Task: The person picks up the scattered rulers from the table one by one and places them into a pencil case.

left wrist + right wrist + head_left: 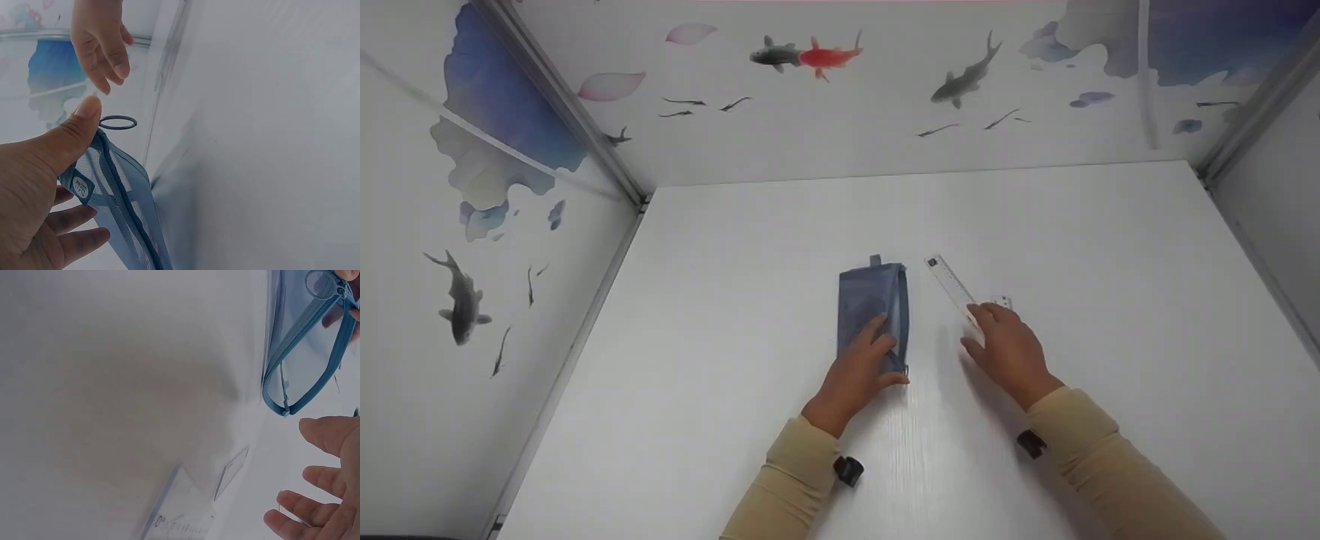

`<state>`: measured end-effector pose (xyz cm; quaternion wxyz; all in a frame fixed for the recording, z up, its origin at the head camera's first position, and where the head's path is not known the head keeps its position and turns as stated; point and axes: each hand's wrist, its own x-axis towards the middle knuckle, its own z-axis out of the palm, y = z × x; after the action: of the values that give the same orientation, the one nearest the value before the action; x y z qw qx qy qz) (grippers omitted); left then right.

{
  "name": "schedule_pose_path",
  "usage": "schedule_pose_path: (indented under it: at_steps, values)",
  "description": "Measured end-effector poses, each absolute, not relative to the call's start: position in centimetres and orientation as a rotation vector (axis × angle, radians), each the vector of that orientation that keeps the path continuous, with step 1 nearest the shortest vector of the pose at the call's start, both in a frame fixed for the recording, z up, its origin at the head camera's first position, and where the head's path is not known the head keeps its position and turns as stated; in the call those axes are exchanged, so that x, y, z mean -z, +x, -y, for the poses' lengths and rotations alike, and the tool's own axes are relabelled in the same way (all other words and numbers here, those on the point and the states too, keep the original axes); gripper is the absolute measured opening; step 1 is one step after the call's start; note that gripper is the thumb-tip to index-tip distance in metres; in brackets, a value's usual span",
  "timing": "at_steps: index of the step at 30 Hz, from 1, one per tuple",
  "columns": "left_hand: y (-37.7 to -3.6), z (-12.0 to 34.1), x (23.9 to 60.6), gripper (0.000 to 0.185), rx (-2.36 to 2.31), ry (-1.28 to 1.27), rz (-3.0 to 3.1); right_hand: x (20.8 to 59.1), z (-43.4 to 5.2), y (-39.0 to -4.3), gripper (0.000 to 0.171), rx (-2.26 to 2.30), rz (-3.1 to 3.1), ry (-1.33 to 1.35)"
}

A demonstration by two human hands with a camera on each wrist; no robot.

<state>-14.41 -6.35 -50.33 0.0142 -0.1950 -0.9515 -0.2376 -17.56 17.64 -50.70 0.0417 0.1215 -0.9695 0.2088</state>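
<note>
A big white table (pixel 1110 247) holds a blue mesh pouch (pixel 872 300) in the middle. The left hand (pixel 859 371) pinches the pouch's near end, thumb and fingers clamped on it. Just right, a clear ruler (pixel 951 285) lies flat. The right hand (pixel 1011 346) rests on its near end, fingers loose.
</note>
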Motion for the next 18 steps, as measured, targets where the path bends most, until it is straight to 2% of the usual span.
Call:
schedule_pose_path:
  at_steps: [18]
  values:
    - [-14.5,6.5,50.4,0.053,0.730,-0.613,2.946,51.0,-19.5,-17.3,0.058,-0.663,3.024,0.346]
